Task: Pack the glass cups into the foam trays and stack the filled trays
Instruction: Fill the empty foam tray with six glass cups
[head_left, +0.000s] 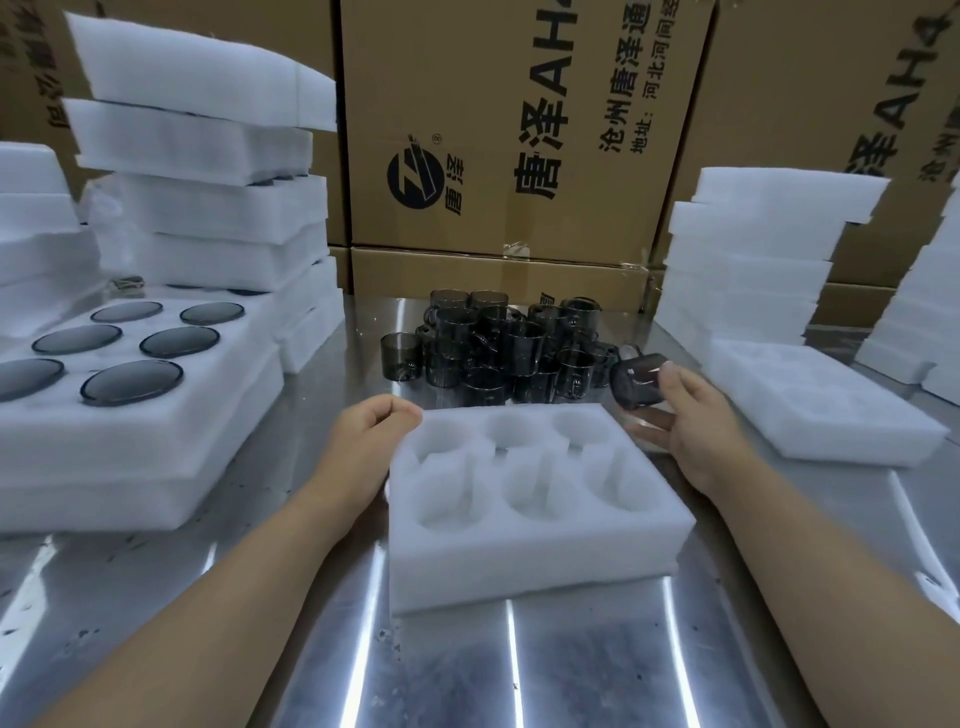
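A white foam tray (540, 551) with six empty round pockets lies on the metal table in front of me. My left hand (363, 441) holds its far left corner, fingers curled over the edge. My right hand (696, 431) grips a smoky grey glass cup (636, 384), tilted on its side, just off the tray's far right corner. Behind the tray stands a cluster of several more grey glass cups (498, 348).
At left, a filled foam tray (156, 431) showing grey cup bottoms sits on another tray, with a tall stack of trays (218, 208) behind it. Empty foam trays (821, 410) and foam stacks (753, 260) stand at right. Cardboard boxes (519, 130) wall the back.
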